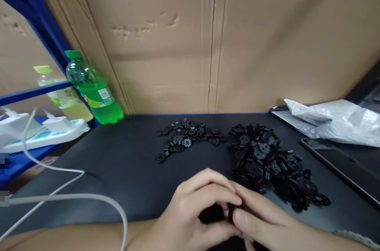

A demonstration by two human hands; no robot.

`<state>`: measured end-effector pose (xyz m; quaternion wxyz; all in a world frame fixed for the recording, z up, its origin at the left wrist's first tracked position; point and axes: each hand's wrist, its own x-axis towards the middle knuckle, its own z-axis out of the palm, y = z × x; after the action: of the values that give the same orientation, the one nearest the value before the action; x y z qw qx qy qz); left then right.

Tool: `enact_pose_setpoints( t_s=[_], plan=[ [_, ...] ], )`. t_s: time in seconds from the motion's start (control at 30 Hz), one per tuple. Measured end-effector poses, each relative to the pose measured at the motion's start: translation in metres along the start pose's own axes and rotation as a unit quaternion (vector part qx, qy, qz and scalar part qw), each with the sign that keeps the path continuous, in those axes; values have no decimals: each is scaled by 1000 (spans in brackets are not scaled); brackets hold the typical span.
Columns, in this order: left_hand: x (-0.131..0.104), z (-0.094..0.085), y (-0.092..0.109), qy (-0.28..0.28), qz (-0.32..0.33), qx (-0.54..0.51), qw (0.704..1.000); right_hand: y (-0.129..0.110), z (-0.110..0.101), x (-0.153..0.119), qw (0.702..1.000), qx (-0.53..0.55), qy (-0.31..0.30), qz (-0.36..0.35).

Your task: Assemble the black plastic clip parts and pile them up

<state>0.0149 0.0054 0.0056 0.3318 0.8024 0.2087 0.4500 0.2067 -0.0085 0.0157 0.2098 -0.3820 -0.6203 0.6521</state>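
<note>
At the near edge of the black table [130,187], my left hand [198,207] and my right hand [264,219] meet. Between their fingertips is a small black plastic part [231,212], mostly covered by the fingers. The fingers of both hands are closed around it. Beyond my hands lies a smaller pile of black round plastic parts [190,132], some with holes like little wheels. A larger pile of similar black parts [264,156] spreads to the right, close to my right hand.
Left stand a green soda bottle [95,88], a paler drink bottle [67,100] and a white power strip [50,136]. A white cable [89,196] crosses my left forearm. On the right are a dark tablet-like device [341,164] and a plastic bag [335,120]. Cardboard [160,65] walls the back.
</note>
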Motion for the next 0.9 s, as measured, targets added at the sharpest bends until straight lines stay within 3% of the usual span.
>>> enact_pose_setpoints(
  t_s=[0.43,0.67,0.9],
  plan=[
    [-1,2,-3,36,-12,22,999,6,-6,1,999,-23,0,-47],
    [3,4,1,42,-9,41,998,-1,-2,2,992,-69,57,-86],
    [1,6,0,57,44,63,995,5,-5,5,986,-84,4,-142]
  ],
)
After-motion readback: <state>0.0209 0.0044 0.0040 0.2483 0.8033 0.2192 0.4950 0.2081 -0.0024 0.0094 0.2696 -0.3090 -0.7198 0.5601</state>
